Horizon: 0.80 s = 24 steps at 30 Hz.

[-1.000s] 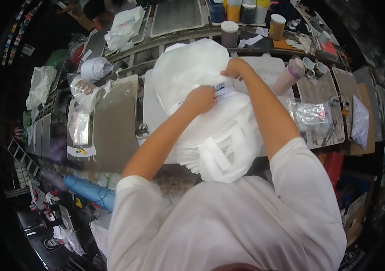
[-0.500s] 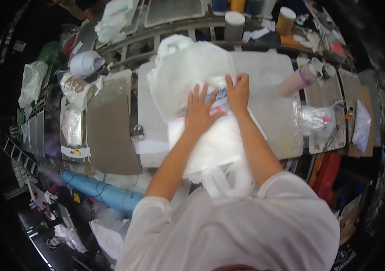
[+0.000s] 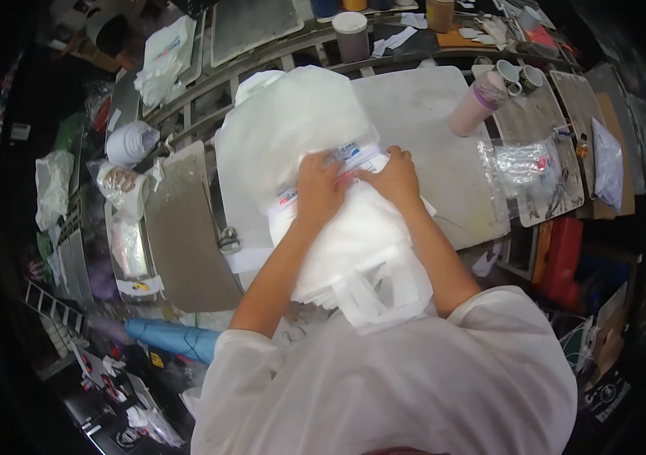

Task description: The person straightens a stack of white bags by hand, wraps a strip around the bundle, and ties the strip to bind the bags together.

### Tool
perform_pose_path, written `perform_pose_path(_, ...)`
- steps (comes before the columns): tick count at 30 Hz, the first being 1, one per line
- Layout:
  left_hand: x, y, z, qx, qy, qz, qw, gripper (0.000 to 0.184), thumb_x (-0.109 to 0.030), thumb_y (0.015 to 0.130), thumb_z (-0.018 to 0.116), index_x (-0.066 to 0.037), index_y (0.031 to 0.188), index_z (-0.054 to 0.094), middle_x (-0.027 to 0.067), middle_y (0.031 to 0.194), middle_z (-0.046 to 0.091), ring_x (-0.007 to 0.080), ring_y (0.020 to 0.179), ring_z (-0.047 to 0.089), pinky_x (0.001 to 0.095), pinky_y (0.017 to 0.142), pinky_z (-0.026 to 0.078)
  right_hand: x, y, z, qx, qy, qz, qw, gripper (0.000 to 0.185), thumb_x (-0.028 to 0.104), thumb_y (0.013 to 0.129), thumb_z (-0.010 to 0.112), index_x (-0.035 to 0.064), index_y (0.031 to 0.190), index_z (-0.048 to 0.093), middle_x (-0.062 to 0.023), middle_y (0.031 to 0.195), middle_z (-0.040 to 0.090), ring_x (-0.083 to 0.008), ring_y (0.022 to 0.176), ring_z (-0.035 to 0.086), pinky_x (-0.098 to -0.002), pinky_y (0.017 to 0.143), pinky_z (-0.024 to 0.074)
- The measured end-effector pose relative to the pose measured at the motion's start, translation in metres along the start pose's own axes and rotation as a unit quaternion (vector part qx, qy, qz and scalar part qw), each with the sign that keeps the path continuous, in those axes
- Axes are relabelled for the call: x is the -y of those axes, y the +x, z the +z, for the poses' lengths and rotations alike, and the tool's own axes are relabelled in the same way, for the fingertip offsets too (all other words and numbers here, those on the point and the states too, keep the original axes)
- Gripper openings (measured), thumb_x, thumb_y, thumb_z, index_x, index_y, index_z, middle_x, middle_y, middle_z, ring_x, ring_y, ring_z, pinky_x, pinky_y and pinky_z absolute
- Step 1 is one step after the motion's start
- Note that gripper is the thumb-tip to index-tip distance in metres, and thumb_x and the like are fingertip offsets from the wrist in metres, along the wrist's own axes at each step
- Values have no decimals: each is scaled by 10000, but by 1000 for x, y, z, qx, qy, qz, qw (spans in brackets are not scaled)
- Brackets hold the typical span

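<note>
A stack of white fabric carrier bags (image 3: 292, 121) lies in front of me, one pair of handles (image 3: 383, 292) hanging toward my body. Across its middle runs a slanting printed sheet (image 3: 353, 158) with blue and red lettering. My left hand (image 3: 320, 188) bends its fingers closed over the sheet's middle. At the right end, my right hand (image 3: 394, 179) pinches the sheet's edge between thumb and curled fingers. Both hands are close together, and their fingertips are partly hidden. I cannot tell how far the sheet is attached to the bag.
A pale board (image 3: 429, 106) lies under the bags. To the right stand a pink bottle (image 3: 468, 114), mugs (image 3: 508, 74) and a clear plastic packet (image 3: 521, 173). Leftward are a brown board (image 3: 186, 227), a metal clamp (image 3: 229, 240) and a white roll (image 3: 130, 144). More printed bags (image 3: 165, 61) lie back left.
My left hand has gone from flat with spread fingers to curled on the sheet. My right hand's fingers have shifted into a pinch at its right end. The whole view has tilted slightly.
</note>
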<state>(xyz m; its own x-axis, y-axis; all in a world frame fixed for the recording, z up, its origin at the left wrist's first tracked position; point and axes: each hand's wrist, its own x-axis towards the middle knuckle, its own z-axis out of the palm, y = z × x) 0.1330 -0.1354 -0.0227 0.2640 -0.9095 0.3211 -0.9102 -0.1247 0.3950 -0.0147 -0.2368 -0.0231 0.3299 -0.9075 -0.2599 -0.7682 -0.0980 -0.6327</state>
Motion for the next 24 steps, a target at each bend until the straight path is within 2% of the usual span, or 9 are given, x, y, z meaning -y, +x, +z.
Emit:
perform_pose_path(4,-7,13,13,33,-31,-5,999,167,-58,753,698,-41,918,683,108,909,651,338,887,595,433,797,464,-4,-6,20,-38,-42,-37,998,846,535,682,822,-54,1201,504,-215,1196,531,-374,1126,535,-470,903,497)
perform_pose_path(8,-4,29,14,110,19,-26,993,98,-67,802,679,-29,892,684,129,870,674,333,860,635,417,764,488,-1,-12,23,-80,-94,-69,990,694,494,743,781,-26,1133,539,-188,1134,550,-355,1078,553,-448,869,492)
perform_pose_path(10,3,38,19,126,-82,-140,979,106,-106,854,669,0,858,681,144,810,689,309,757,660,398,692,497,1,-16,24,-94,-97,-74,988,658,478,762,767,-25,1120,537,-188,1127,549,-354,1081,550,-451,869,487)
perform_pose_path(13,1,37,16,87,-161,-184,966,176,-151,894,659,17,844,681,158,752,690,273,657,656,386,645,494,0,-13,28,-109,-98,-81,986,628,455,779,754,-22,1119,529,-191,1114,549,-358,1080,549,-459,868,485)
perform_pose_path(17,-4,39,7,161,-231,-233,931,179,-157,895,658,18,870,685,143,747,682,257,634,636,392,647,486,1,-4,26,-87,-82,-38,992,632,488,820,713,-13,1153,520,-213,1153,537,-376,1102,539,-484,904,477)
perform_pose_path(20,-3,29,12,126,-197,-154,960,195,-164,898,656,26,864,681,132,688,659,274,593,623,396,618,482,2,9,25,-40,-72,-5,997,589,456,843,689,-12,1157,516,-235,1180,531,-413,1110,542,-511,894,493)
perform_pose_path(22,-3,25,7,174,-125,-129,968,187,-217,859,687,-32,855,713,141,821,705,313,856,674,452,846,466,4,14,20,-18,-72,-8,997,564,435,848,678,-8,1156,514,-242,1186,530,-426,1111,545,-526,888,498)
perform_pose_path(23,-3,17,3,173,-126,-130,968,187,-217,859,687,-32,855,713,141,821,705,313,856,674,452,846,466,6,13,19,5,-73,-13,997,540,414,854,668,-5,1156,511,-250,1191,529,-439,1113,548,-541,881,503)
perform_pose_path(24,-1,7,-2,152,-66,-58,984,235,-258,852,708,-53,967,713,158,1013,665,323,980,623,472,887,446,6,12,21,5,-76,-15,997,540,414,854,668,-5,1156,511,-250,1191,529,-439,1113,548,-541,881,503)
